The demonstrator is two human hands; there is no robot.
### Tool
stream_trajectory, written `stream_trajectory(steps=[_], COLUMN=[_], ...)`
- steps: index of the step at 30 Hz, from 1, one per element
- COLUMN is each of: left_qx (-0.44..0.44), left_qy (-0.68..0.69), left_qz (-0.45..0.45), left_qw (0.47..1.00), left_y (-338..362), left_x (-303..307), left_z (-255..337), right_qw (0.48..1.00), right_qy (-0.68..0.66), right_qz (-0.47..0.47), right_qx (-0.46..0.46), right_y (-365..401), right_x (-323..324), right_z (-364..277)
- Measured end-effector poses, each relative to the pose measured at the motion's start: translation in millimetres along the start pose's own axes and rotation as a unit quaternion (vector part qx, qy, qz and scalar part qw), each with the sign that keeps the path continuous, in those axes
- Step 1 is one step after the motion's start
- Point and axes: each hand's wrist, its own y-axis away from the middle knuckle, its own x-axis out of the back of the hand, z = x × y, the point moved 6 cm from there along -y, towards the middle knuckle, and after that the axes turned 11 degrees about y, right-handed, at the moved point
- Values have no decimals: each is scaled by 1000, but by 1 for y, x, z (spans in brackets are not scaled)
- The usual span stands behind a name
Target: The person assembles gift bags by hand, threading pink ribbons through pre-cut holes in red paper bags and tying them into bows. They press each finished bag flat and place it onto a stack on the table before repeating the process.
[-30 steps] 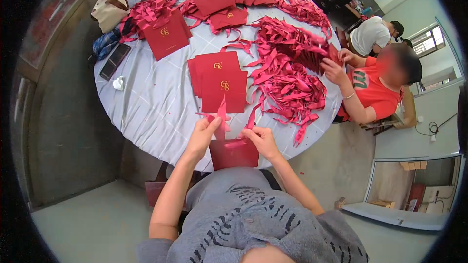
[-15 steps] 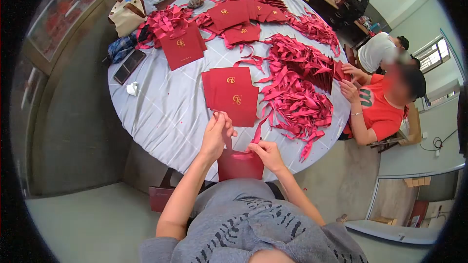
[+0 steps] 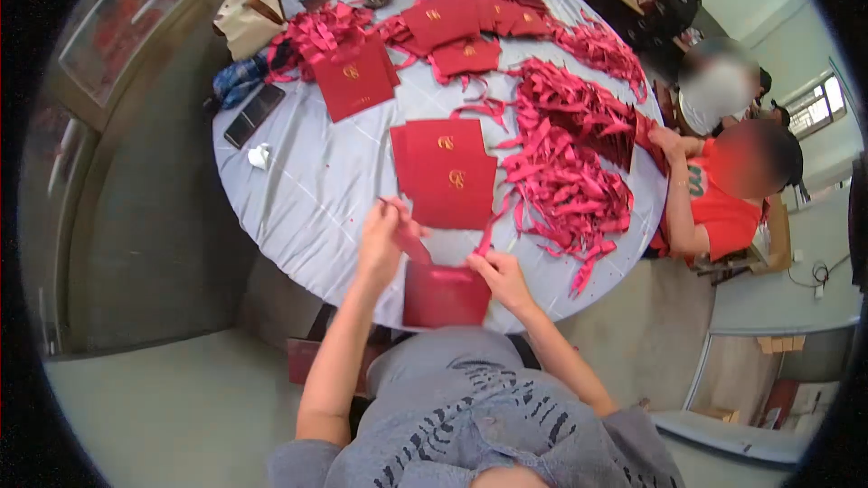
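A red paper bag (image 3: 445, 300) lies at the table's near edge, against my lap, with pink ribbon at its upper edge. My left hand (image 3: 387, 237) is closed on a pink ribbon (image 3: 413, 247) above the bag's left side. At the bag's upper right corner, my right hand (image 3: 497, 275) pinches another stretch of ribbon (image 3: 486, 239), which rises from the fingers. Just beyond both hands lie overlapping red bags (image 3: 448, 190) with gold lettering.
A heap of red bags with pink ribbons (image 3: 570, 190) covers the table's right side. More red bags (image 3: 357, 81) lie farther back. A phone (image 3: 254, 116), crumpled tissue (image 3: 259, 156) and cream handbag (image 3: 249, 23) are at left. A person in a red shirt (image 3: 732, 203) works at right.
My left hand has risen slightly and drawn the ribbon out, so more of it shows. My right hand stays near the bag's corner. The view has shifted a little.
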Motion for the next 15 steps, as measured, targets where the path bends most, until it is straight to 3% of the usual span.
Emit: stream_trajectory(steps=[3,4,7,8,10,15], left_qx=[7,8,71,132,152,187], left_qy=[15,3,-162,-177,-257,-247], left_qz=[35,43,86,45,-42,-2], left_qw=[999,999,980,974,953,951], left_y=[1,2,21,27,41,60], left_x=[29,31,39,49,56,33], left_z=[5,6,1,-8,-24,-35], right_qw=[1000,999,992,992,997,984], right_qy=[20,-34,-127,-127,-74,-180], right_qz=[-12,15,-8,-2,3,2], right_qx=[-5,25,11,12,38,9], right_y=[-2,-1,0,-1,0,-6], right_x=[-7,-9,-12,-11,-8,4], right_z=[-3,-10,-16,-18,-21,-19])
